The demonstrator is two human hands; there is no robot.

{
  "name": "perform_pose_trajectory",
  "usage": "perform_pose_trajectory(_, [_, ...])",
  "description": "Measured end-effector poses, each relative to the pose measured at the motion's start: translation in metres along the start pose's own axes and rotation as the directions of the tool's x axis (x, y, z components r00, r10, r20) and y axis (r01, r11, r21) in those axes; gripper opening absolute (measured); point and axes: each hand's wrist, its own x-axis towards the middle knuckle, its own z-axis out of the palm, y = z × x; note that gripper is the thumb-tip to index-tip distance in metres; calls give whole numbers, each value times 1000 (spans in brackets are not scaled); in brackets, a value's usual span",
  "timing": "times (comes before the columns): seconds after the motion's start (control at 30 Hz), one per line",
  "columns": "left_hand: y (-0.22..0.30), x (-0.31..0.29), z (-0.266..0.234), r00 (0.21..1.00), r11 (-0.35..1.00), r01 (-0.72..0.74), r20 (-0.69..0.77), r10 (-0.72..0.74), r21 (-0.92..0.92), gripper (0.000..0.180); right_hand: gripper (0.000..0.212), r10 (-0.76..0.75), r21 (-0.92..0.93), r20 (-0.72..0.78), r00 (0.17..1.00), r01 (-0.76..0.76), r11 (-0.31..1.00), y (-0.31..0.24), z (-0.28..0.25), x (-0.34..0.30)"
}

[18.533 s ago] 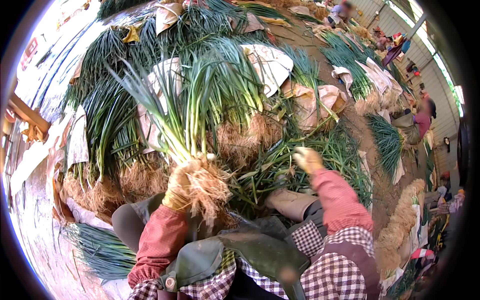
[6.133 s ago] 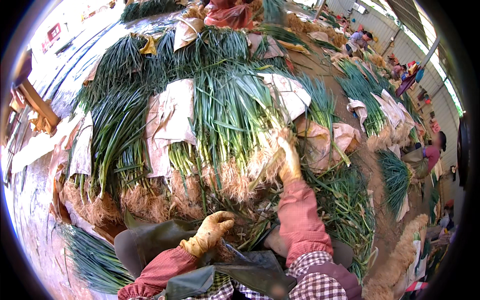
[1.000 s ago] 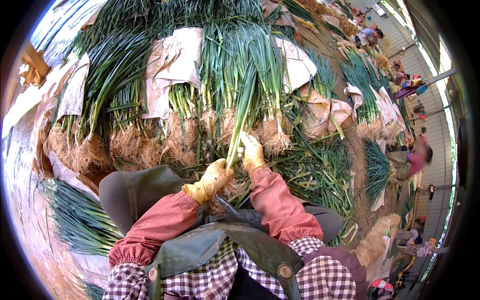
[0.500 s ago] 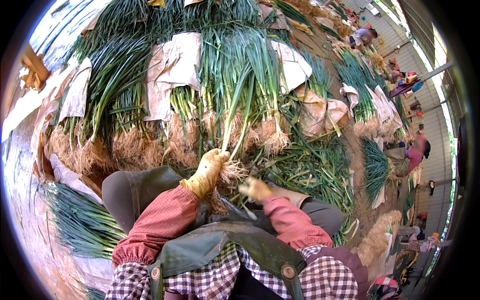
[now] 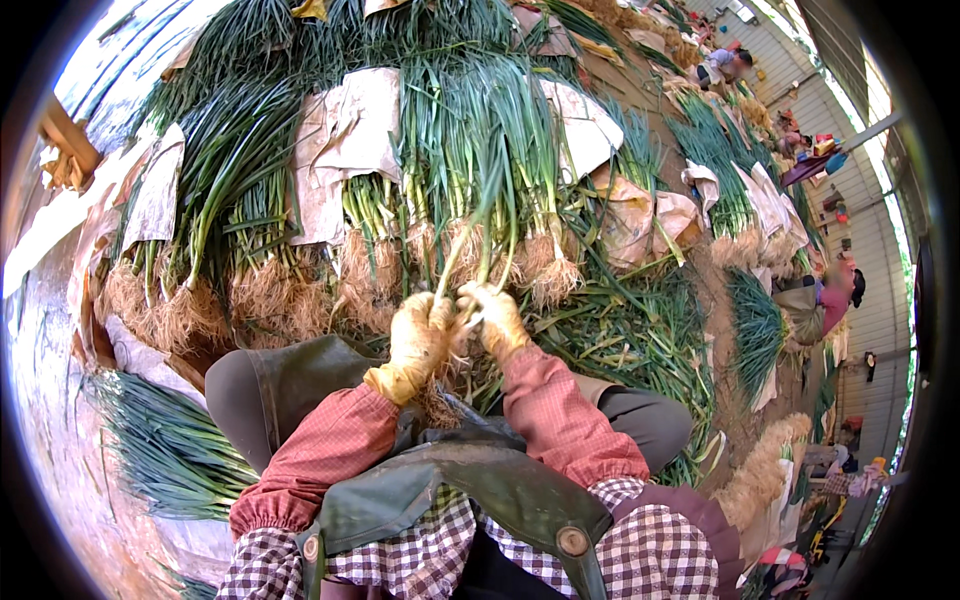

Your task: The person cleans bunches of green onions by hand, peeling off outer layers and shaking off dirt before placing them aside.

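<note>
My left hand (image 5: 415,338), in a yellow work glove, is closed round the lower end of green onion stalks (image 5: 487,245). Right beside it, my right hand (image 5: 494,318), gloved alike, is closed on the same stalks, its fingers close to the left hand's. The pale stems slant up and away, their green leaves overlapping the row of green onions behind. Roots of the held stalks are mostly hidden between the two gloves. Beyond my hands, bundled green onions (image 5: 262,275) lie with brown, stringy roots toward me.
Pale cloths (image 5: 347,125) lie over parts of the row. Loose green leaves (image 5: 630,345) litter the ground at my right; another green onion pile (image 5: 165,445) lies at my left. Other people (image 5: 825,300) work at the far right. My bent knees flank my hands.
My right hand has moved up and left from near my right knee and now grips the stalks. My left hand has shifted slightly left; the roots that showed beside it are now mostly covered.
</note>
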Motion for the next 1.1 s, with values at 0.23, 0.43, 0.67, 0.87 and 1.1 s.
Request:
perform_pose_trajectory(0.23, [-31, -1, 0, 828, 801, 521, 402, -391, -294, 13, 27, -144, -297, 58, 988, 155, 942, 6, 6, 0])
perform_pose_trajectory(0.43, [26, 9, -13, 842, 535, 534, 355, -406, -655, 12, 32, -261, -391, 133, 956, 292, 873, -49, -2, 14])
perform_pose_trajectory(0.67, [12, 13, -15, 803, 782, 577, 336, -491, -235, 19, 33, -124, -848, -299, 946, -204, 489, -102, -112, 76])
perform_pose_trajectory(0.87, [-23, 21, -5, 718, 442, 662, 342, -606, -604, 10, 22, -49, -311, 316, 948, 152, 938, 10, -35, 21])
perform_pose_trajectory(1.1, [-5, 11, 2, 838, 717, 541, 354, -415, -440, 13, 22, -48, 20, 48, 998, 48, 999, -13, 11, 6])
